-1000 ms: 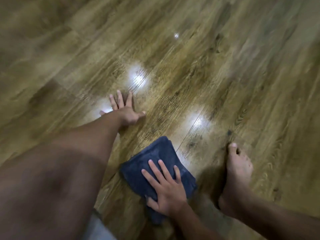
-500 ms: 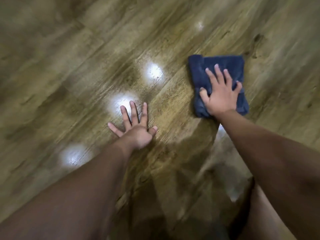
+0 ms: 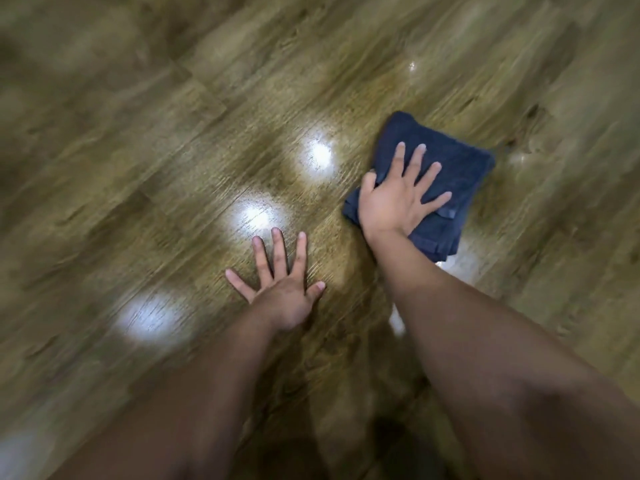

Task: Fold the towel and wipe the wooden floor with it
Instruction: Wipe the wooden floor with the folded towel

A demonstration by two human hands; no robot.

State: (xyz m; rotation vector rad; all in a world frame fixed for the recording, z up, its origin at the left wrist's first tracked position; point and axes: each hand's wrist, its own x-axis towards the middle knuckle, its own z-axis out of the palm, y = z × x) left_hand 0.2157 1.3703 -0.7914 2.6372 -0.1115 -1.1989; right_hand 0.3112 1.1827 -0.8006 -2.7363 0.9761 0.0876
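While the left hand (image 3: 281,291) stays planted on the glossy brown wooden plank floor (image 3: 145,174) with fingers spread flat, the right hand (image 3: 398,199) presses the folded dark blue terry towel (image 3: 460,168) down with straight, splayed fingers, thumb hooked over its left edge. Compared with half a second ago, the towel sits lower, nearer the left hand, and is turned diagonally on the floor.

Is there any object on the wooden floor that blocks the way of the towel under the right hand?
Nothing visible does. The right hand presses flat on the folded towel, and the floor around it shows only light reflections. The left hand rests apart, nearer the person.
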